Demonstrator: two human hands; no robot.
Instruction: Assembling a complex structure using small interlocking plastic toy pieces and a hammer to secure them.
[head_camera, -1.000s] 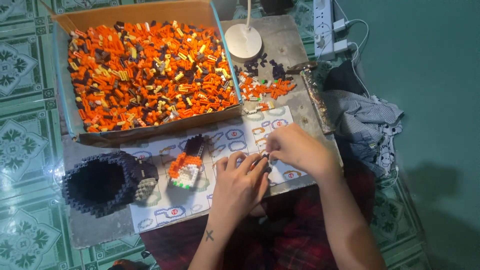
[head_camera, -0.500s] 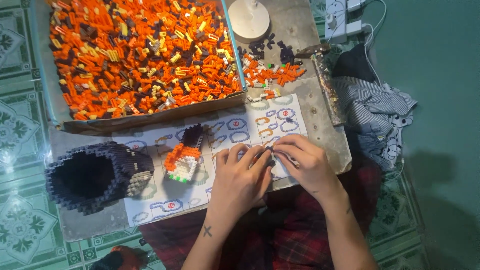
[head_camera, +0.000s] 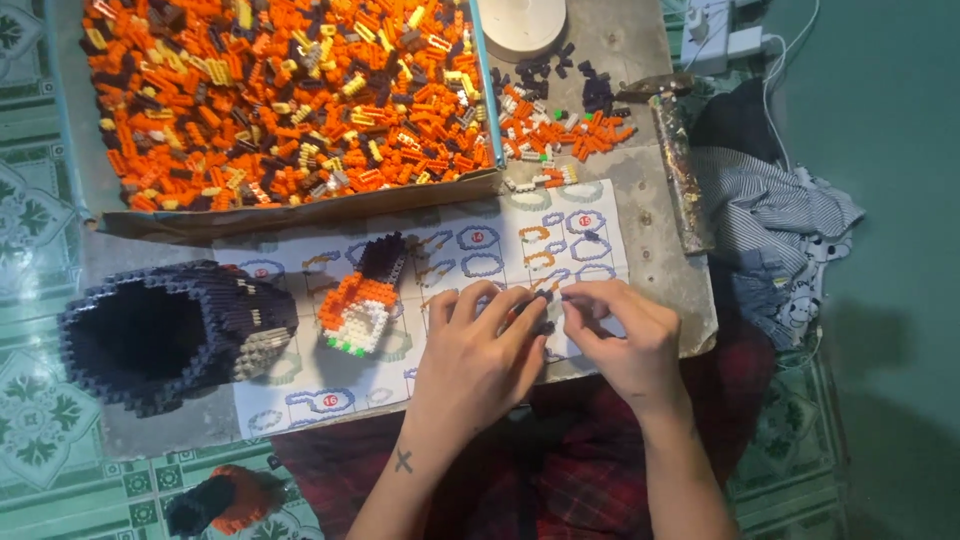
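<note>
Two hands (head_camera: 545, 335) pinching small dark bricks (head_camera: 541, 297), grey board (head_camera: 655, 215), green tiled floor (head_camera: 30, 215)

Orange model (head_camera: 362, 300) and brick box (head_camera: 300, 205) crowd the left hand (head_camera: 480, 355).

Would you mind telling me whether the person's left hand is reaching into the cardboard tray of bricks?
No: the left hand rests on the instruction sheet, meeting the right hand over small dark bricks, well below the cardboard tray.

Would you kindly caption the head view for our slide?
Both hands, left hand and right hand, pinch small dark bricks over an instruction sheet.
</note>
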